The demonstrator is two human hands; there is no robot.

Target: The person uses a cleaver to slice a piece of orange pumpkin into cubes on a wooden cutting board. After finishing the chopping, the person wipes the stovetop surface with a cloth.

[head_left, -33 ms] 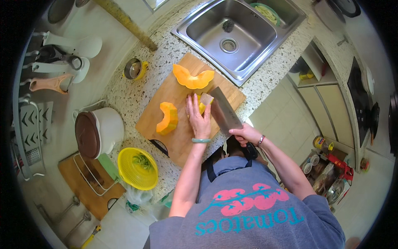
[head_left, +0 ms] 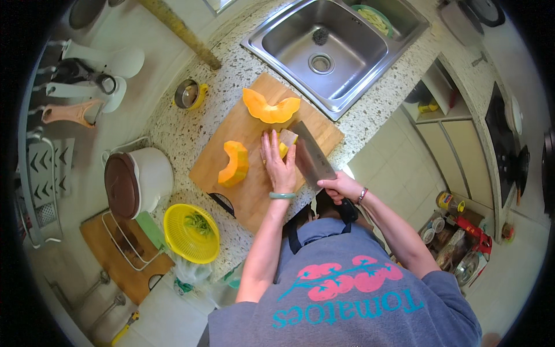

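My left hand (head_left: 280,165), a green bangle at its wrist, presses on a yellow-skinned pumpkin piece (head_left: 288,137) on the wooden cutting board (head_left: 260,199). The piece lies between thumb and fingers, partly hidden by the hand. In my right hand (head_left: 342,188) is the black handle of a cleaver (head_left: 313,153). Its broad blade slants up and left along the right side of the piece; whether it touches, I cannot tell. A curved orange pumpkin wedge (head_left: 270,108) lies at the far side of the board, and a smaller pumpkin chunk (head_left: 233,165) rests left of my left hand.
Beyond the board is a steel sink (head_left: 324,40), with a bowl of pale cut pieces (head_left: 376,22) in its second basin. To the left stand a small yellow-handled cup (head_left: 188,94), a white pot with brown lid (head_left: 139,182) and a yellow basket (head_left: 192,237) holding greens.
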